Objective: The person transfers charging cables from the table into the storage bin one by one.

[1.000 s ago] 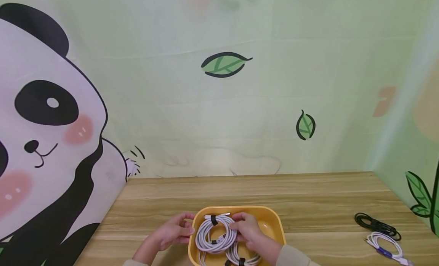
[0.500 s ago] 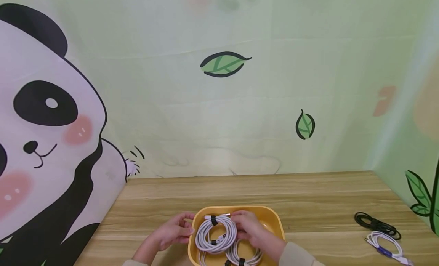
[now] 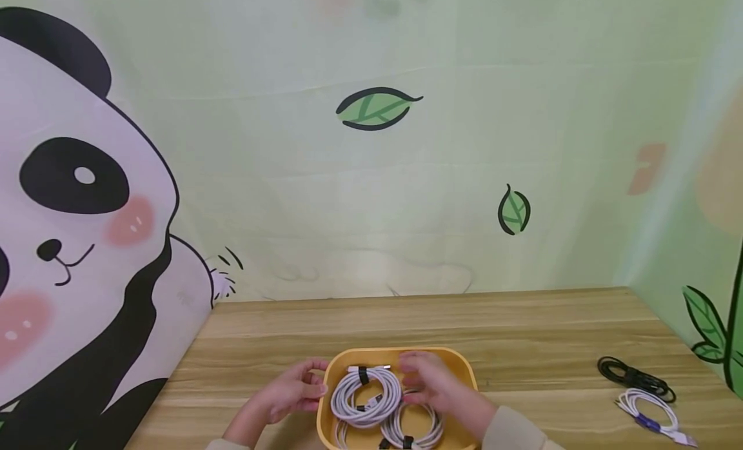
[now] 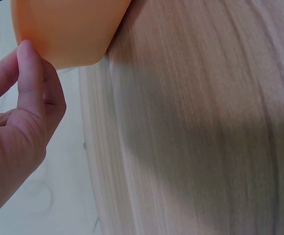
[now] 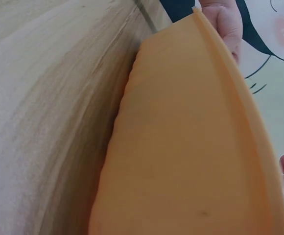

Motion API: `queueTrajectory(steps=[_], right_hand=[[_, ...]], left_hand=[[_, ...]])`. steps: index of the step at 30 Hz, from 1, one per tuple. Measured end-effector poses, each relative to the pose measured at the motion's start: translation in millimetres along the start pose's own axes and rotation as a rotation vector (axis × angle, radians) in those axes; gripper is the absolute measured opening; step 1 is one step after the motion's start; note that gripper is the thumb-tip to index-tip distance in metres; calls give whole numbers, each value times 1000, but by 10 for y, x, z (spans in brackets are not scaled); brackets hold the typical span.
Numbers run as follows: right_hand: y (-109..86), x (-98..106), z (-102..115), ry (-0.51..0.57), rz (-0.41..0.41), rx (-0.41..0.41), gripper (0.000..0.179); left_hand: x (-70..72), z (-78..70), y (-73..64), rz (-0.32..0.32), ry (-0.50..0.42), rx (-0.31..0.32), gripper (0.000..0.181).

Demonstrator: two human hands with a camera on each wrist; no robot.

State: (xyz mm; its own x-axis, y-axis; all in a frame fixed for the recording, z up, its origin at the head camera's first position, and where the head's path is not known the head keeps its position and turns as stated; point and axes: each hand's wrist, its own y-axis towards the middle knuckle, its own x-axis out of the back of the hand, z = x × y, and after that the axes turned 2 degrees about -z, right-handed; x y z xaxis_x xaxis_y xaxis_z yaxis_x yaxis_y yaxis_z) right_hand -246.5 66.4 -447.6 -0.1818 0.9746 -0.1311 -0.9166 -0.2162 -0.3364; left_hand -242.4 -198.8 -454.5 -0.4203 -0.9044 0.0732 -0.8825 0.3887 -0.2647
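Note:
A yellow plastic bin point(image 3: 406, 352) stands at the front middle of the wooden table. Inside it lie two coiled white cables: the upper coil point(image 3: 367, 397) at left, bound with a black strap, and a lower coil point(image 3: 412, 438) partly under it. My left hand point(image 3: 293, 392) grips the bin's left rim; in the left wrist view its thumb point(image 4: 30, 73) presses the outer wall point(image 4: 68, 29). My right hand point(image 3: 435, 385) hovers over the bin, right of the upper coil, fingers loosely bent and holding nothing. The right wrist view mostly shows the bin's outer wall point(image 5: 176, 127).
At the right of the table point(image 3: 540, 334) lie a black cable bundle point(image 3: 635, 378) and a white cable point(image 3: 653, 411) with a blue tie. A cloth backdrop point(image 3: 278, 147) with a panda print point(image 3: 87, 231) rises behind the table.
My right hand has let go of the upper white cable coil and drawn away to the right. The left hand has stayed on the rim.

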Motion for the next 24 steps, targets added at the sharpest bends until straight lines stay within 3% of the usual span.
queueTrajectory(steps=[24], right_hand=[[-152, 257, 165, -9, 36, 26, 48]], left_hand=[[-2, -20, -4, -6, -6, 13, 48]])
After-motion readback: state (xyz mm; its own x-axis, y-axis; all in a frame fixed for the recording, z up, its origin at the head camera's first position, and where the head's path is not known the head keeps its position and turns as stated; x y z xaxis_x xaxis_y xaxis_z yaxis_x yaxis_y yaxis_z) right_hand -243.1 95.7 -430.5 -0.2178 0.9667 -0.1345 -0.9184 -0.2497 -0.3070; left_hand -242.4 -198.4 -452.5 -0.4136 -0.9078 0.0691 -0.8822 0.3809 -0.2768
